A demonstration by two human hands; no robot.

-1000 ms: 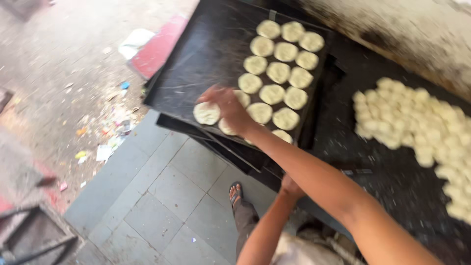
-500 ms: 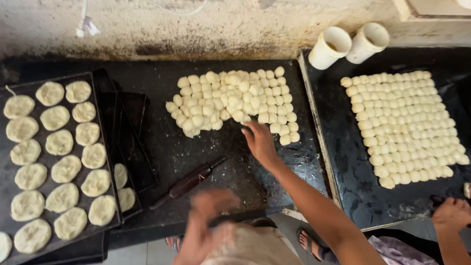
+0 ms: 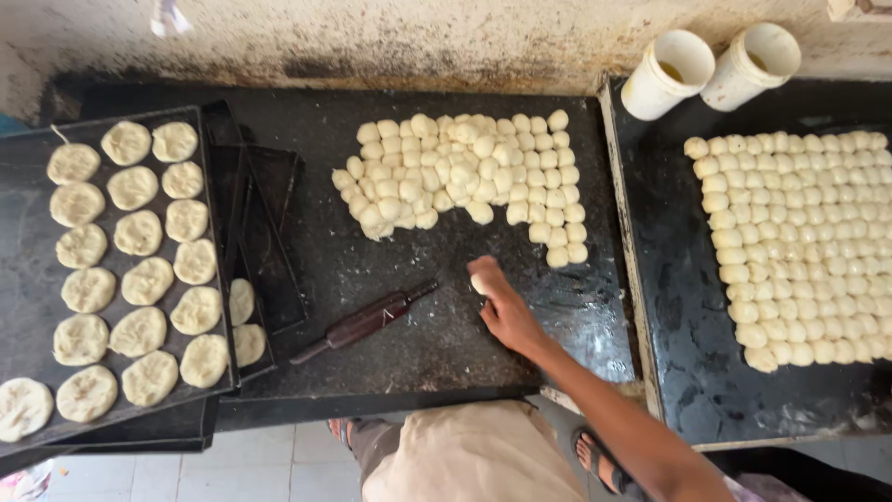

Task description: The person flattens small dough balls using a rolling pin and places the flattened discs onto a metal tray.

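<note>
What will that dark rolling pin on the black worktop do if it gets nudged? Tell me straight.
The rolling pin is a round cylinder lying free on the flat worktop, so a sideways push would probably roll it. It looks rigid, likely wood. The right hand, holding a dough ball, is close but not touching it.

Pale cream dough balls (image 3: pixel 465 172) lie on a black worktop (image 3: pixel 390 344) beside a dark-brown rolling pin (image 3: pixel 364 322).
</note>
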